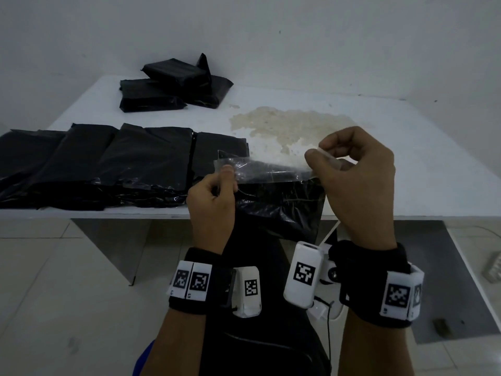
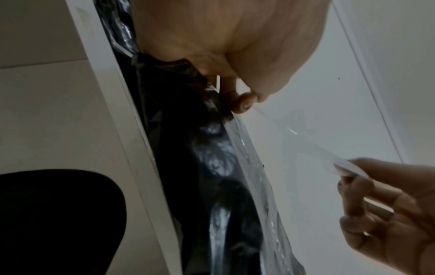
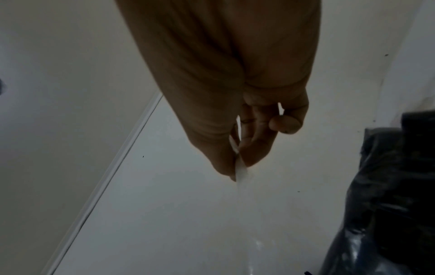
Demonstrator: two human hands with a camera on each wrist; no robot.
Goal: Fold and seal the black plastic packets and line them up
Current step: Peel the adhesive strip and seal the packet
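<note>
A black plastic packet (image 1: pixel 282 204) hangs over the table's front edge in front of me. Along its top runs a clear adhesive liner strip (image 1: pixel 268 169). My left hand (image 1: pixel 217 191) pinches the packet's upper left corner (image 2: pixel 242 106). My right hand (image 1: pixel 349 169) pinches the strip's free end (image 3: pixel 240 169) between thumb and forefinger, lifted off to the right. The strip (image 2: pixel 306 147) stretches between both hands. A row of flat black packets (image 1: pixel 108 164) lies side by side at the left. A pile of black packets (image 1: pixel 173 85) sits at the back.
The white table (image 1: pixel 406 147) carries a rough yellowish stain (image 1: pixel 287 126) in its middle. A white wall stands close behind. Below are pale floor tiles and a grey mat (image 1: pixel 447 280) at the right. My dark lap lies under the hands.
</note>
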